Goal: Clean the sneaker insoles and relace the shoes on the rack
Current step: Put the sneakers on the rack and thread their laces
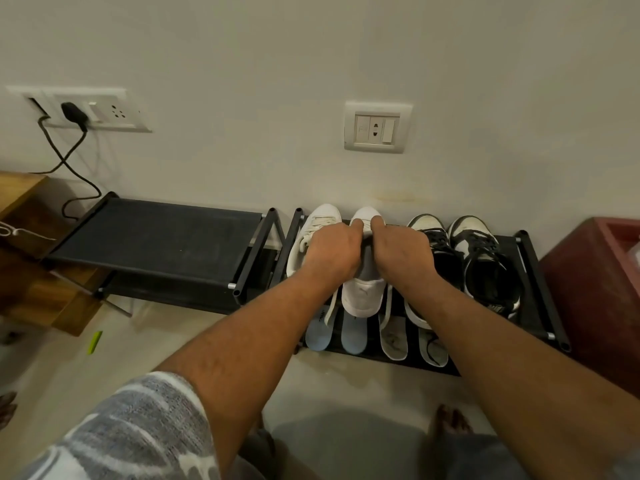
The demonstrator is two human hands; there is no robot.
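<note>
While you work the white sneaker (363,292): the step in hand reads as relacing, not insole cleaning; both hands sit on the upper near the eyelets.
Left hand (332,252): fingers curled down over the sneaker's left side, gripping it; fingertips hidden behind the knuckles.
Right hand (401,251): curled over the right side, gripping too, with 1 digit stretched forward onto the toe cap. Can't tell if either hand pinches a lace.
Sneaker position: on the rack (543,296) top shelf, toe to the wall and heel toward you, between the other white sneaker (311,230) and the black-and-white pair (467,226).
Lace ends (331,308): 2 flat white strips hang off the front edge, 1 on each side of the heel, so the lacing looks unfinished.
Blue insoles (318,336): 2, side by side on the lower front shelf, out of the shoes.
White insoles (394,337): 2, just right of the blue ones, with dark marks showing; cleaned or not, can't tell.
Progress: judged midway; all 4 insoles are out, the black-and-white pair looks laced, the white pair is in work.
Next move: you need 1 lace end pinched and fed through the next open eyelet while your other hand pins the shoe. The eyelets are hidden under your hands, so shift your grip to see them.
</note>
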